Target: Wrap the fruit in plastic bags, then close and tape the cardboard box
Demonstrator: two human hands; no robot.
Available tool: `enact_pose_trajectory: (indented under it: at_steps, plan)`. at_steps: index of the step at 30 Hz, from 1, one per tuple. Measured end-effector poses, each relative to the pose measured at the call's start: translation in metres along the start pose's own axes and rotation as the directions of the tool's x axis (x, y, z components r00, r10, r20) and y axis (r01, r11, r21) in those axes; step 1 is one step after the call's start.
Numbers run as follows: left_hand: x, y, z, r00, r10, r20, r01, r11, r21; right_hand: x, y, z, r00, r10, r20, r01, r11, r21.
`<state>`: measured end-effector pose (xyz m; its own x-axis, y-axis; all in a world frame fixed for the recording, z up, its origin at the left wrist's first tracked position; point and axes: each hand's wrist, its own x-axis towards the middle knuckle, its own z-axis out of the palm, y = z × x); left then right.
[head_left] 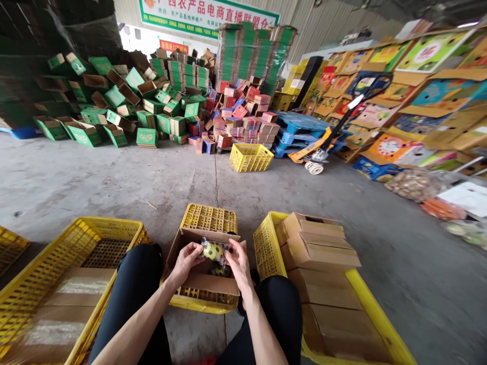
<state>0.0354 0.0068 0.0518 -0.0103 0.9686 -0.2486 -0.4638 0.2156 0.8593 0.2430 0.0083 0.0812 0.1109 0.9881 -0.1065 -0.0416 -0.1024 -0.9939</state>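
Between my left hand [187, 257] and my right hand [238, 261] is a small yellow-green bundle with dark spots [213, 251] in clear plastic. Each hand pinches one end of the wrapping, with fingers closed. What is inside the plastic I cannot make out for certain. The bundle is held over an open cardboard box [207, 283], whose flaps stand apart. Another similar spotted bundle [220, 271] lies inside, partly hidden by my right hand. Under the box is an upturned yellow crate [208, 219], between my knees.
To the left, a yellow crate [81, 235] holds taped cartons [72, 299]. To the right, another yellow crate [267, 243] is filled with brown cartons [329, 289]. Farther off are a yellow crate [251, 158], a pallet jack [323, 147] and heaped green boxes [146, 136].
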Motion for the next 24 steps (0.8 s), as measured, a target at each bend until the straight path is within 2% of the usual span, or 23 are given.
enact_pose_trajectory:
  at_steps: [2, 4, 7, 12, 16, 21, 24]
  plan:
    - [-0.0011, 0.0011, 0.0003, 1.000, 0.007, 0.016, -0.007, 1.000, 0.002, 0.0005, -0.0019, -0.0005, 0.997, -0.080, -0.026, 0.077, 0.994, -0.074]
    - [-0.0019, 0.0018, -0.0001, 0.999, 0.013, 0.046, -0.014, 1.000, 0.017, 0.0018, -0.0026, -0.0003, 0.994, -0.108, 0.012, 0.108, 0.988, -0.108]
    - [-0.0012, 0.0012, -0.0011, 0.997, -0.017, 0.079, 0.012, 0.998, 0.067, 0.0039, -0.0017, 0.0008, 0.994, -0.066, 0.083, 0.072, 0.995, -0.072]
    - [0.0014, 0.0003, -0.0006, 0.995, -0.076, 0.072, 0.075, 0.997, 0.021, 0.0022, -0.0032, 0.0004, 0.995, 0.043, 0.091, -0.044, 0.999, 0.011]
    - [0.0008, 0.0004, 0.0000, 0.994, -0.066, 0.086, 0.067, 0.998, -0.005, -0.0007, -0.0076, -0.0006, 0.993, 0.030, 0.113, -0.033, 0.999, 0.025]
    - [0.0010, -0.0019, -0.0013, 0.998, 0.000, 0.058, -0.001, 1.000, 0.017, 0.0003, -0.0062, 0.0002, 0.994, 0.015, 0.104, -0.015, 1.000, 0.003]
    - [0.0013, -0.0019, -0.0020, 0.999, -0.027, 0.036, 0.027, 0.999, 0.023, 0.0016, -0.0032, -0.0002, 0.995, 0.022, 0.101, -0.023, 1.000, 0.008]
